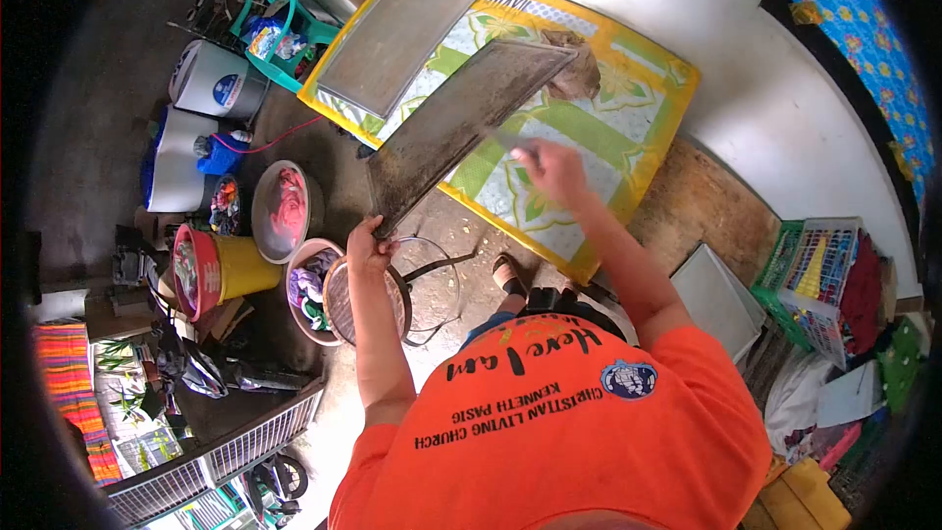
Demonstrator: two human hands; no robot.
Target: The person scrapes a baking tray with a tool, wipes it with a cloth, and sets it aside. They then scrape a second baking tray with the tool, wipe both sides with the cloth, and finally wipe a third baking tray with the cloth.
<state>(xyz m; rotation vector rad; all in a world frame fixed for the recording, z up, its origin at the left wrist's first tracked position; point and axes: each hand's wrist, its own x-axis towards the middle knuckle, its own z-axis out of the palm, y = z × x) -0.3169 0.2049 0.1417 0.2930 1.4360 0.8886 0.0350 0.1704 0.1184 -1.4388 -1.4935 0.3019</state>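
Observation:
A dark, dirty rectangular screen panel [461, 123] slants across the edge of a table [643, 152] with a green and white patterned cover. My left hand [368, 245] is closed on the panel's near lower corner. My right hand [554, 172] is closed, blurred by motion, over the table beside the panel; a thin grey thing, smeared, sticks out from it towards the panel, and I cannot make out what it is. A second, greyer panel [397, 44] lies flat on the table's far left part. Crumpled brown material [572, 74] sits by the slanted panel's upper end.
Basins of clothes [285, 211] and a yellow bucket [245, 265] stand on the floor at the left. Near my left forearm is a round-topped stool or stand [339, 304]. A green chair [280, 25] is at the upper left, plastic crates [819, 265] at the right.

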